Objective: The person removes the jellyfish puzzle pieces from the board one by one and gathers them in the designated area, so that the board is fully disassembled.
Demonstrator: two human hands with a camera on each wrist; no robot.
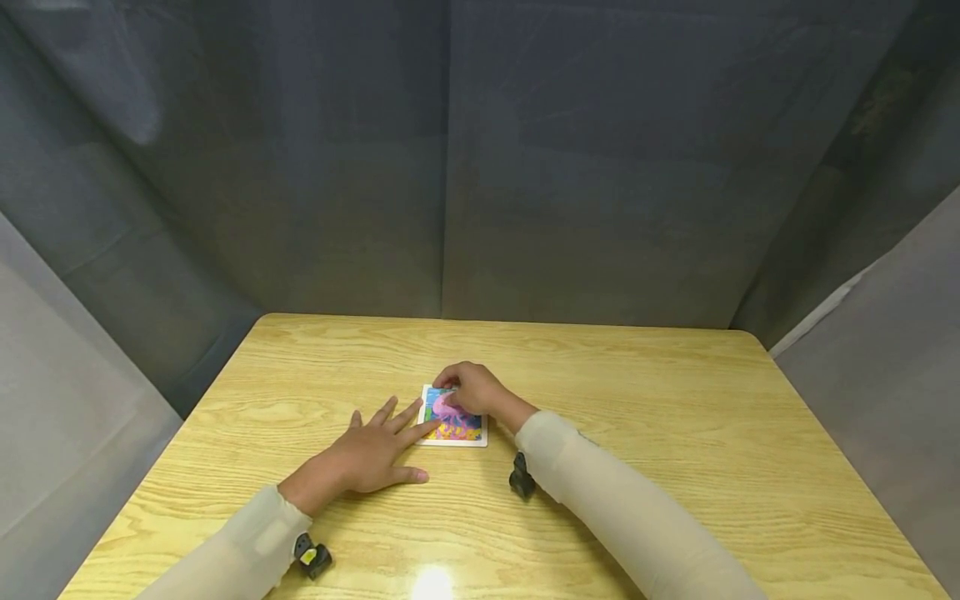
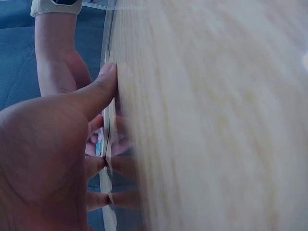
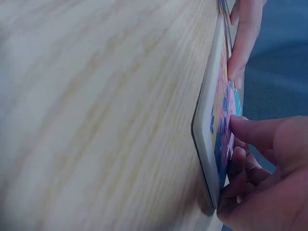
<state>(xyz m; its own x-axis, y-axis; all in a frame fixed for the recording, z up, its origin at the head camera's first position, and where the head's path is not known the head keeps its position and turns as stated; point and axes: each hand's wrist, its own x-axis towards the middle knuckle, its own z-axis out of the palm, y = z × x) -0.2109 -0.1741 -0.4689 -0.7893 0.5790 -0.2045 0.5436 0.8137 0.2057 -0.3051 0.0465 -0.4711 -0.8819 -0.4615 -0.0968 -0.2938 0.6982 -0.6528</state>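
Observation:
A small square picture board (image 1: pixel 459 432) with a white border lies flat on the wooden table, showing a pink sea creature over yellow and pink ground. My left hand (image 1: pixel 371 454) is spread beside it, palm down, with fingertips on its left border and one finger over the picture. From the upper right, my right hand (image 1: pixel 478 390) reaches over the board with curled fingers. In the right wrist view its thumb (image 3: pixel 245 129) touches the printed face, and the other fingers bend against the board (image 3: pixel 207 134); I cannot tell whether they pinch a separate piece.
The wood-grain table (image 1: pixel 637 450) has rounded far corners. Dark grey curtains (image 1: pixel 585 167) hang behind it, with lighter cloth (image 1: pixel 67 400) at the sides. Small black wrist devices (image 1: pixel 522 477) sit at both sleeve cuffs. Light glares off the table's near edge.

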